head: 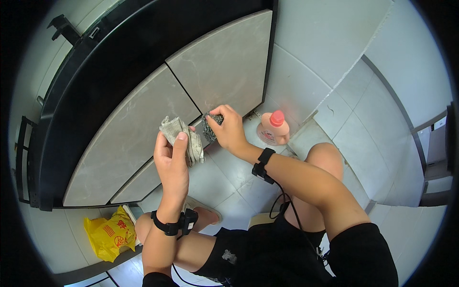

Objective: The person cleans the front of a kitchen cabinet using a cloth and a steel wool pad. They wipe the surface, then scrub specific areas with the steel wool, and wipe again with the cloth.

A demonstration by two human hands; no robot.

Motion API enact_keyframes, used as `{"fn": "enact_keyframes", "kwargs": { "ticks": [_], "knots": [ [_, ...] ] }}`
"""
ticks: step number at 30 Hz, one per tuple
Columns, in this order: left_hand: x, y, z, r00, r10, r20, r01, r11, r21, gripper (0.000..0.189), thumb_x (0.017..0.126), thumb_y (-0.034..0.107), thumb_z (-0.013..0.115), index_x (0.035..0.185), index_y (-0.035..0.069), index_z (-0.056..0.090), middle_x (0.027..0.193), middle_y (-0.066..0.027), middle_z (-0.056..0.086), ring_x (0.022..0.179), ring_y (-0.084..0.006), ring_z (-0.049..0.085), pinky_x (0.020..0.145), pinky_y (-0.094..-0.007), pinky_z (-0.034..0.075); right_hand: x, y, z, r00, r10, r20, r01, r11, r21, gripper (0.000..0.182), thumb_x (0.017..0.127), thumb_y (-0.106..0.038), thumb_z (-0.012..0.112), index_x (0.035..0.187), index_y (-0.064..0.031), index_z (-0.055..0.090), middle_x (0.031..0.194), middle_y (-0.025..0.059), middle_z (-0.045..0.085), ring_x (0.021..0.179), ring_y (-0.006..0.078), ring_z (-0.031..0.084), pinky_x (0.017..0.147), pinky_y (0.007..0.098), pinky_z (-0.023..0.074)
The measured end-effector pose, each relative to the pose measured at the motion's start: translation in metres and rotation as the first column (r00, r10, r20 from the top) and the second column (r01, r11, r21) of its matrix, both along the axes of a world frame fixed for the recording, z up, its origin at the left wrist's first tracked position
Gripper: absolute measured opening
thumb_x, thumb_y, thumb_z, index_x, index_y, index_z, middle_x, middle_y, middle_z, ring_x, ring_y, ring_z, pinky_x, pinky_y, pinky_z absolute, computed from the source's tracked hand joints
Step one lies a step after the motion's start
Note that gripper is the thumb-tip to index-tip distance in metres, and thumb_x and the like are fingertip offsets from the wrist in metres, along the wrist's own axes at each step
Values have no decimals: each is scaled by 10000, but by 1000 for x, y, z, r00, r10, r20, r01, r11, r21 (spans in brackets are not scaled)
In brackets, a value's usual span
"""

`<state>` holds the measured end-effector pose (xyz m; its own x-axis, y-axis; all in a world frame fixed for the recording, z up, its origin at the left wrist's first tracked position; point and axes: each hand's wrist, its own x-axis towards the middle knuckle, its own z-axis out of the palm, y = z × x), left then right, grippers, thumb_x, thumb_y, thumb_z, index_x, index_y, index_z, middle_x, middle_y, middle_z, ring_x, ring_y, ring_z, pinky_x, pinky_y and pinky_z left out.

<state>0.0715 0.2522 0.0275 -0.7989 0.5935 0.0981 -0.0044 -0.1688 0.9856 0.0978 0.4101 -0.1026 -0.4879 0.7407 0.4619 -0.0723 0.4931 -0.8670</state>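
Note:
A folded, greyish cloth rag [183, 140] is pinched between the thumb and fingers of my left hand [170, 159]. My right hand [229, 129] grips a steel-wool scouring pad [211, 127] by its upper right side. The pad is in front of the lower part of a grey stone-look panel [222, 64], close to the seam between two panels; whether it touches the surface I cannot tell. Only a short gap separates the rag from the pad.
A pink detergent bottle [273, 128] with a red cap stands on the tiled floor right of my right hand. A yellow plastic bag [111, 235] lies at the lower left. Black cables [292, 201] hang from my wrist straps. A white tiled wall [304, 61] borders the panels.

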Motion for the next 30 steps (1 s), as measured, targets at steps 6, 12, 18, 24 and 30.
{"fn": "enact_keyframes", "kwargs": {
  "ticks": [6,12,18,24,30],
  "knots": [
    [5,-4,6,999,-34,5,34,999,-10,257,1064,181,600,1249,3,575,1140,-101,707,867,-94,637,743,-260,544,2,16,85,992,-17,-124,10,998,-61,223,894,-142,799,1007,23,699,940,91,719,794,138,649,711,308,509],
    [-1,-4,-6,1000,-8,1,8,999,-32,261,1064,178,600,1256,4,574,1146,-101,705,874,-95,639,750,-257,544,6,16,75,988,127,-83,-121,989,82,176,883,-127,792,969,-8,695,969,157,705,876,312,684,785,377,526],
    [-12,-1,-16,1000,-25,4,25,997,-72,260,1065,185,601,1254,8,578,1141,-95,708,895,-96,647,780,-253,546,16,30,-2,759,227,610,-316,948,40,192,897,-179,749,1039,-53,716,1062,176,720,1031,386,694,864,477,557],
    [-13,-6,-16,997,-40,72,49,990,-134,271,1055,209,614,1248,18,601,1119,-80,719,893,-113,673,785,-269,559,50,24,17,708,410,576,-479,877,-36,301,875,-247,757,1070,-25,702,1003,179,738,947,369,717,811,455,560],
    [-16,-11,-30,906,-159,392,241,956,-167,270,1073,242,571,1267,56,600,1165,-74,719,1009,-145,684,894,-304,551,56,20,42,639,518,568,-547,826,-138,575,882,-242,743,1398,-89,539,883,181,716,835,377,707,714,458,545]
  ]
}}
